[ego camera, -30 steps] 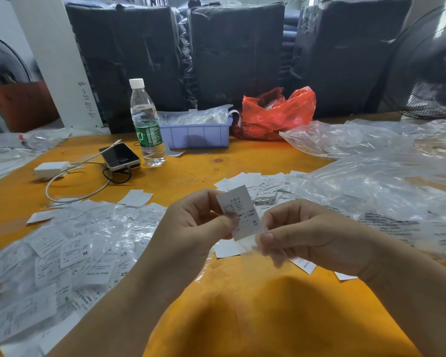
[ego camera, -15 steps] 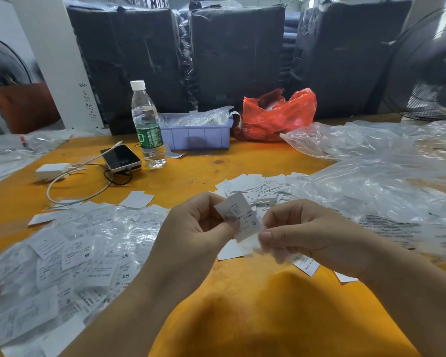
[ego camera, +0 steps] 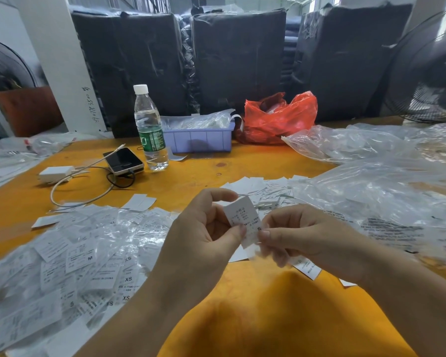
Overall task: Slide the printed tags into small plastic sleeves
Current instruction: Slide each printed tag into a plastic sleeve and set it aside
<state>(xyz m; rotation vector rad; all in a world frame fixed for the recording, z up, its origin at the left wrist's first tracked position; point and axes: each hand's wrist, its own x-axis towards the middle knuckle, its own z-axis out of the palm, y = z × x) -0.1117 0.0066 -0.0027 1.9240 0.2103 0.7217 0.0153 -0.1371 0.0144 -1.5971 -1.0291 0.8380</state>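
A white printed tag (ego camera: 241, 216) stands upright between my two hands above the orange table (ego camera: 196, 173). My left hand (ego camera: 204, 238) pinches its lower left edge with thumb and fingers. My right hand (ego camera: 304, 235) pinches its lower right edge, where a thin clear sleeve (ego camera: 252, 249) seems to wrap the tag's bottom; the sleeve is hard to make out. A heap of sleeved tags (ego camera: 70, 261) covers the table at my left. Loose bare tags (ego camera: 263, 189) lie just beyond my hands.
Large clear plastic bags (ego camera: 371, 197) spread over the right side. At the back stand a water bottle (ego camera: 150, 130), a phone (ego camera: 123, 161) with a cable and white charger (ego camera: 56, 172), a blue bin (ego camera: 198, 139) and a red bag (ego camera: 278, 117). A fan (ego camera: 430, 70) stands far right.
The tag has sunk a little between my fingers and my hands have drawn closer together around its lower end. Nothing else on the table has moved.
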